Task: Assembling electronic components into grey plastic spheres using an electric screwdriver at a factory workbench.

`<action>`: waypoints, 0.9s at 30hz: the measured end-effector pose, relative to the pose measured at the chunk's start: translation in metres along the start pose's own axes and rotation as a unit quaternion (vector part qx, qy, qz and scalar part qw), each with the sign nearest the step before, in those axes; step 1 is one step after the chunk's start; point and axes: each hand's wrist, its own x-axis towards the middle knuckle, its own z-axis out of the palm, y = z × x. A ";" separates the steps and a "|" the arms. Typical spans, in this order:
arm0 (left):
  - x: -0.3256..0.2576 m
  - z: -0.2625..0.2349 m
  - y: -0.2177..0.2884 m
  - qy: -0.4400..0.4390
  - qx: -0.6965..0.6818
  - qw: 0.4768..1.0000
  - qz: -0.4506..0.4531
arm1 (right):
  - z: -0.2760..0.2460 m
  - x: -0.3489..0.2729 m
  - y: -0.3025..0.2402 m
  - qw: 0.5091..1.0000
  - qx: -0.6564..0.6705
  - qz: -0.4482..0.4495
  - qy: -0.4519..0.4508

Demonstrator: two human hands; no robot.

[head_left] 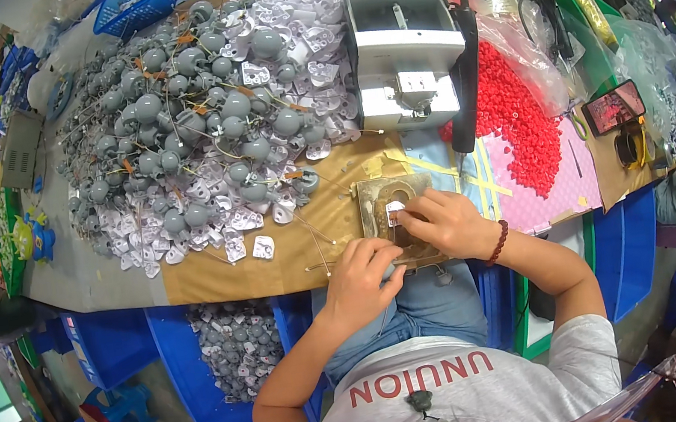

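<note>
At the table's front edge a worn metal fixture block (368, 198) lies just in front of me. A small white plastic piece (394, 209) sits over its recess. My right hand (449, 226), with a beaded bracelet on its wrist, comes from the right and pinches this piece. My left hand (360, 277) is closed at the block's front left corner, fingertips together around a rounded grey part that mostly hides behind them. Thin wires (322, 248) lie on the table beside the left hand.
A big heap of grey balls (148, 108) with wires and white plastic pieces (261, 246) covers the left. Behind the block stands a white machine (407, 54). Small red parts (516, 125) and a phone (613, 107) lie right. A blue bin (189, 379) holds more parts below.
</note>
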 end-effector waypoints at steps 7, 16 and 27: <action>0.005 -0.003 0.004 0.050 0.145 0.988 -0.024 | -0.015 0.006 -0.012 0.996 -0.037 0.016 -0.079; 0.016 0.024 -0.003 0.040 0.252 0.966 0.034 | -0.041 -0.015 0.011 0.924 0.261 0.273 -0.064; 0.017 0.022 -0.015 0.030 0.240 0.968 0.060 | 0.009 -0.009 0.031 0.635 0.688 0.326 0.131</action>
